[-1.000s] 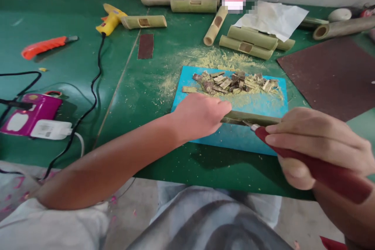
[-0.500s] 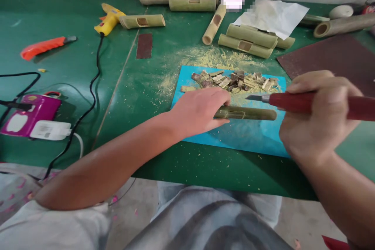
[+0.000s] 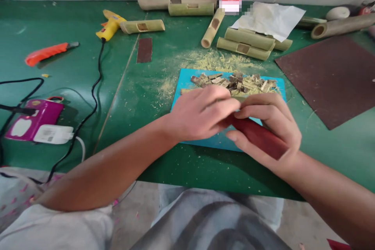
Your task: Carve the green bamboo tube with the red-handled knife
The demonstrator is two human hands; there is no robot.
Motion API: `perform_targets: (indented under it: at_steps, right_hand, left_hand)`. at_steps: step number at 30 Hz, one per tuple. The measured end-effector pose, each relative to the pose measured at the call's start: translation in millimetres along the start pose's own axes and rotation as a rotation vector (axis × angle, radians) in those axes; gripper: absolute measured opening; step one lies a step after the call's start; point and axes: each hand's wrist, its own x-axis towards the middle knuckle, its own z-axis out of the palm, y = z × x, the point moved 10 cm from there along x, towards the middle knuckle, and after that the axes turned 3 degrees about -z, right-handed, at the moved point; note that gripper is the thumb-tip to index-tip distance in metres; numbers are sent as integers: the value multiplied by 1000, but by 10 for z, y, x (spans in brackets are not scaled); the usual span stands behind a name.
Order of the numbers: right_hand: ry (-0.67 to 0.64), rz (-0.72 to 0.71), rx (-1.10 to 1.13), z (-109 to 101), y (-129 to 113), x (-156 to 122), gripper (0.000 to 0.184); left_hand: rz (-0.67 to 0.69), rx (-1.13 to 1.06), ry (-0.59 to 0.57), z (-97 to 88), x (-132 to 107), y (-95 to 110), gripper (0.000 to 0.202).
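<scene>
A red-handled knife [image 3: 259, 138] sits at the centre of the scene, gripped in the person's right hand [image 3: 269, 125]. The fingers wrap over the top of the handle and the thumb runs underneath. The handle slants down towards the person, and its front end and blade are hidden behind the fingers of both hands.

The left hand [image 3: 199, 113] reaches in from the left. Its fingers are curled and bunched against the front end of the knife, touching the right hand's fingertips. It is impossible to tell whether the left hand holds anything.

Both hands hover over the near half of a blue mat [image 3: 216, 144]. A pile of small bamboo chips [image 3: 234, 81] lies along the mat's far edge, with pale sawdust [image 3: 216, 60] scattered just beyond it.

The mat lies on a green worktop [image 3: 131, 86]. Behind the mat are several cut bamboo tubes [image 3: 246, 43], some partly under a sheet of white paper [image 3: 272, 17].

A large brown sheet of sandpaper [image 3: 328, 74] lies to the right, and a small brown strip [image 3: 144, 50] to the left.

Further left are a yellow glue gun [image 3: 110, 26] with a black cable [image 3: 95, 86], an orange utility knife [image 3: 47, 52], and a purple device [image 3: 35, 119] touching a white charger [image 3: 54, 134].
</scene>
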Motion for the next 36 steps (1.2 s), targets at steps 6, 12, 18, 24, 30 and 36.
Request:
perform_targets:
  at_steps: [6, 12, 18, 24, 30, 36]
  right_hand:
    - [30, -69, 102, 35, 44, -10, 59]
    - [-45, 33, -189, 8, 558, 18, 40]
    - [-258, 64, -320, 286, 732, 0, 27]
    - [-323, 7, -291, 351, 600, -12, 18]
    - [-401, -56, -218, 505, 482, -95, 22]
    - [-381, 10, -241, 550, 471, -114, 20]
  left_hand:
    - [99, 34, 43, -108, -14, 124, 33]
    - [-203, -29, 248, -356, -55, -309, 20]
    - [-545, -406, 284, -163, -194, -742, 17]
    - [-558, -451, 299, -115, -177, -676, 18]
    - [-529, -321, 223, -49, -196, -490, 23]
    - [-378, -526, 248, -47, -116, -391, 14]
